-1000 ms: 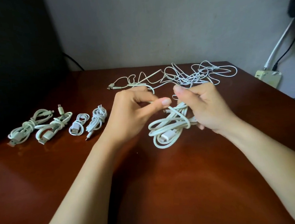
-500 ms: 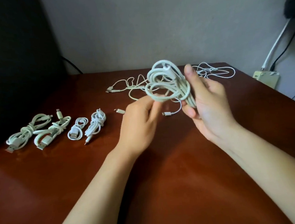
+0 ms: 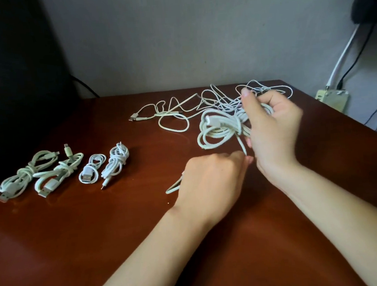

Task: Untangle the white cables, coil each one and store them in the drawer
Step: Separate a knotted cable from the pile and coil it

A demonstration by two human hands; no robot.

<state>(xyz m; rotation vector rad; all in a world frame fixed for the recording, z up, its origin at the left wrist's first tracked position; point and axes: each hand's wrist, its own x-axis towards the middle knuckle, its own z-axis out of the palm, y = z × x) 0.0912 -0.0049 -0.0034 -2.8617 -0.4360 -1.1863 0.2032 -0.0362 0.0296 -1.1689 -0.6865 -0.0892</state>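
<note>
So the person's right hand [image 3: 272, 134] has its fingers [image 3: 280, 107] curled round a half-done coil of thick white cable [image 3: 220, 129], holding it just above the dark reddish-brown wooden bench [image 3: 100, 240], probably so the loops don't spring apart. The left hand [image 3: 211, 181] sits lower and nearer, fingers pinched shut on the loose tail that runs down from the coil. A bit of slack pokes out the far side of the fist, so it looks like the tail is about to get wrapped round the coil. The tangle of thin white cables [image 3: 171, 113] waits behind the hands, near the wall. The row of four tied white cable bundles [image 3: 61, 172] is parked well off to the left, out of the way. No drawer in view. Can't read any brand or writing, and the plugs look blank.
</note>
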